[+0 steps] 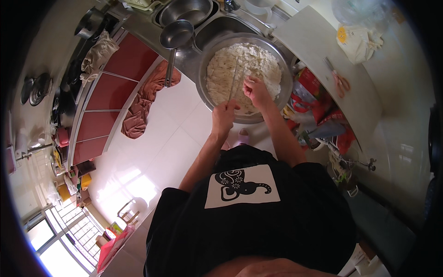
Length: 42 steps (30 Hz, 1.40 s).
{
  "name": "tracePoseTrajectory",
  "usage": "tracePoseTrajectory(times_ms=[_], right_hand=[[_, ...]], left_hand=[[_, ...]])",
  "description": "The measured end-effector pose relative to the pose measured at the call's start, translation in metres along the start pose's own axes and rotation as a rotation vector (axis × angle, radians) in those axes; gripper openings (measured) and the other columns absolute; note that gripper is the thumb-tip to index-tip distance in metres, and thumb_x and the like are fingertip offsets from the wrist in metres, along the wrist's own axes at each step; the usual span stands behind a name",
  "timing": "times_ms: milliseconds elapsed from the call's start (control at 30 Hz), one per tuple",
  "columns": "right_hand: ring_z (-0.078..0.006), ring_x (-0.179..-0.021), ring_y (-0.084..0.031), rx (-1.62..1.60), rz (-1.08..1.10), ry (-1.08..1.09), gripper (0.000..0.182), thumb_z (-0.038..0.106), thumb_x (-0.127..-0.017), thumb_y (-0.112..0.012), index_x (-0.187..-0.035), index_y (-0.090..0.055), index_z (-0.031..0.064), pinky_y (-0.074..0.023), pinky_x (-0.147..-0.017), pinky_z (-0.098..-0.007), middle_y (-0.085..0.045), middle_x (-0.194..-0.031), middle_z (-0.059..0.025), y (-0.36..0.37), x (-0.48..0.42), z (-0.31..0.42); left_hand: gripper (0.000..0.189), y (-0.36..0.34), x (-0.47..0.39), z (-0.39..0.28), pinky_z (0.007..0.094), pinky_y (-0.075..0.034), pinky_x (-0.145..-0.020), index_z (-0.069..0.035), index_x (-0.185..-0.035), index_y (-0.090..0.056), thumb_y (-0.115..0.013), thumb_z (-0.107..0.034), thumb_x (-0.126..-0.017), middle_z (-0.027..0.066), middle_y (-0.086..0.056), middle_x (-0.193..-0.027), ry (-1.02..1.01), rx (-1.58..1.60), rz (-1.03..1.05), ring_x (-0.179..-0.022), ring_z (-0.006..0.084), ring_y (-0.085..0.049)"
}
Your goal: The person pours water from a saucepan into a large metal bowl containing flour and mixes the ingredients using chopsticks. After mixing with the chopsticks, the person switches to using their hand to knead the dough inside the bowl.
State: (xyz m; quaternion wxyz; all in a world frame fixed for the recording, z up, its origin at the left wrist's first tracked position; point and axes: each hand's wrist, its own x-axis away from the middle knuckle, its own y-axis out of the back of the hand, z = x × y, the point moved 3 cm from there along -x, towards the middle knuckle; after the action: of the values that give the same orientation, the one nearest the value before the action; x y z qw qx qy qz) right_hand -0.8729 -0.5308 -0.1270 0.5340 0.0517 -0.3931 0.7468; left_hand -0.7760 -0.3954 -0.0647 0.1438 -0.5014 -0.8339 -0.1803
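A wide metal basin [288,69] filled with a pale, lumpy, dough-like mass [221,74] rests at the front of the sink. At the basin's near rim, my left hand [224,116] grips a thin stick-like utensil [235,79], perhaps a chopstick. Its far end lies over the pale mass. My right hand [256,90] is above the right part of the mass with its fingers curled. Whether those fingers pinch anything is hidden by the hand itself.
Left of the basin, a long-handled metal saucepan [177,34] overhangs the counter edge. A large metal bowl [187,12] sits in the sink behind. Orange-handled scissors [339,81] lie on the right counter [360,104]. Red bags [316,93] fill the space below. A brown cloth [138,114] is on the floor.
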Motion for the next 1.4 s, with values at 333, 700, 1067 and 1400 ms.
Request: tracePoseTrajectory(times_ms=[333,700,1067,1400], right_hand=[[-0.0043,-0.051,-0.044,0.231,-0.029,0.207,0.028,0.029,-0.091,-0.061,-0.082,-0.068,0.0033,-0.0302,-0.045,-0.0218,-0.052,-0.061,0.0025,-0.01,0.033,0.004],[-0.0065,-0.046,-0.036,0.096,-0.068,0.207,0.027,0.027,-0.091,-0.059,-0.073,-0.059,0.0069,-0.0275,-0.043,-0.0237,-0.044,-0.056,0.0041,-0.003,-0.012,0.025],[-0.0152,-0.054,-0.047,0.513,-0.28,0.354,0.042,0.033,-0.094,-0.048,-0.073,-0.061,-0.0002,-0.0372,-0.054,-0.0337,-0.051,-0.057,-0.0032,0.003,-0.032,0.005],[-0.0081,-0.058,-0.042,0.065,-0.09,0.166,0.028,0.025,-0.097,-0.051,-0.088,-0.059,0.0001,-0.0371,-0.055,-0.0287,-0.05,-0.068,-0.0003,0.03,-0.048,0.038]], left_hand=[[0.016,-0.013,0.009,-0.015,0.0371,-0.049,-0.047,-0.009,-0.078,-0.053,-0.055,-0.019,-0.09,0.008,-0.057,-0.059,-0.635,-1.06,-0.363,-0.058,0.024,-0.063],[0.009,-0.02,0.019,-0.023,0.0323,-0.048,-0.046,-0.009,-0.079,-0.052,-0.058,-0.014,-0.082,0.0034,-0.054,-0.061,-0.865,-1.278,-0.448,-0.056,0.0192,-0.06],[0.006,-0.017,0.016,-0.028,0.0311,-0.048,-0.045,-0.007,-0.078,-0.054,-0.058,-0.01,-0.079,0.004,-0.055,-0.06,-0.867,-1.293,-0.388,-0.056,0.0185,-0.06],[0.02,0.011,0.042,-0.026,0.0425,-0.045,-0.05,-0.007,-0.077,-0.058,-0.061,-0.023,-0.088,0.0156,-0.057,-0.059,-0.486,-0.731,-0.348,-0.058,0.0342,-0.059]])
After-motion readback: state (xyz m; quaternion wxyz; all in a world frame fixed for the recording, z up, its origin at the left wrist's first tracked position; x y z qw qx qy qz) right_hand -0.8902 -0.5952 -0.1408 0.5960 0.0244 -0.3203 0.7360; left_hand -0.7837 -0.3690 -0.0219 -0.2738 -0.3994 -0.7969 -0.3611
